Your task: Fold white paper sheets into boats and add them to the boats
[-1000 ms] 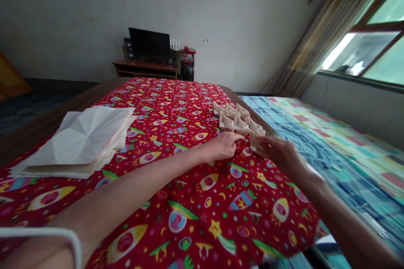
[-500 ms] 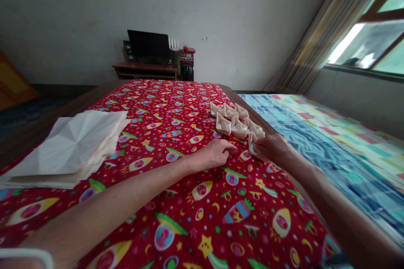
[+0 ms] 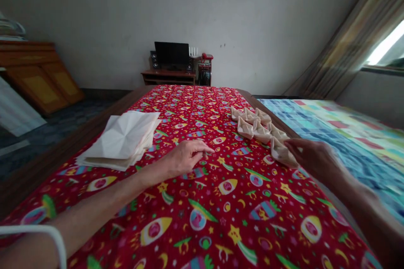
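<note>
Several folded paper boats in a pale cream colour sit in close rows along the right side of the red cloth. My right hand is at the nearest folded boat, its fingertips beside or lightly touching the boat's right edge; a gap shows between thumb and finger. Over the middle of the cloth my left hand hovers or rests, fingers loosely bent and apart, nothing in them. To its left lies a stack of creased white paper sheets, the top one marked with radiating folds.
A red patterned cloth covers the long table, whose brown edge shows at the right. Beyond that edge is a bed with a blue checked sheet. A monitor stands at the far wall, and a wooden cabinet at the left.
My view has turned left, bringing the cabinet into sight. My right hand has loosened from the nearest boat, and my left hand has drawn away from the boats toward the paper stack.
</note>
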Demonstrator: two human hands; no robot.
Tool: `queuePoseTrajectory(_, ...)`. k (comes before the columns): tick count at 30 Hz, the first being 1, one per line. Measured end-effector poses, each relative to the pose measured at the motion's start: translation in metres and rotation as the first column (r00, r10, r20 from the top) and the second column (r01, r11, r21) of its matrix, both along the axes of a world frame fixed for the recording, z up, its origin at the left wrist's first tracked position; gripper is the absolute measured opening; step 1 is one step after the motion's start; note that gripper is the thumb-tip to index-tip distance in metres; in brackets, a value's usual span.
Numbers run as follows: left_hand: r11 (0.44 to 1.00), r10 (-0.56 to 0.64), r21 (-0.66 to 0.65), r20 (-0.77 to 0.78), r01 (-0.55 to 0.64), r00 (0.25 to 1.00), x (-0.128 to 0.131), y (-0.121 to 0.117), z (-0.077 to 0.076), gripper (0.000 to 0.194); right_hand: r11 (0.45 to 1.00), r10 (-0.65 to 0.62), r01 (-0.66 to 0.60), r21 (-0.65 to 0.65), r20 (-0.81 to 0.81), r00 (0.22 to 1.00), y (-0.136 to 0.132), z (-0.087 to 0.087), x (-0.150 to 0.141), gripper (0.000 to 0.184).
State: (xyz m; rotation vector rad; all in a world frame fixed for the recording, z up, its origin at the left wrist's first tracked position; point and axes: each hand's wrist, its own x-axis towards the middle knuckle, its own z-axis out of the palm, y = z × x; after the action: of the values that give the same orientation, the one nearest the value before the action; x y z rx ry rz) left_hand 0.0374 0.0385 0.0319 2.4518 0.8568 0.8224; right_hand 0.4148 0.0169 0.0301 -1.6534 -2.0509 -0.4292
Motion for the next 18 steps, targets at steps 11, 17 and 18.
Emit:
queuePoseTrajectory(11,0.866,0.478,0.281,-0.223,-0.414,0.850,-0.190,-0.008,-0.003,0.049,0.936,0.350,-0.349,-0.030,0.123,0.929,-0.016,-0.025,-0.098,0.028)
queuePoseTrajectory(17,0.876,0.478,0.221,-0.269,-0.429,0.836,-0.219,-0.008,-0.022,0.056,0.913,0.372,-0.369,-0.175,-0.013,0.928,0.004,-0.044,-0.121,0.029)
queuePoseTrajectory(18,0.870,0.484,0.230,-0.229,-0.436,0.845,-0.217,-0.007,-0.023,0.057,0.912,0.362,-0.368,-0.179,-0.067,0.930,0.006,-0.044,-0.121,0.029)
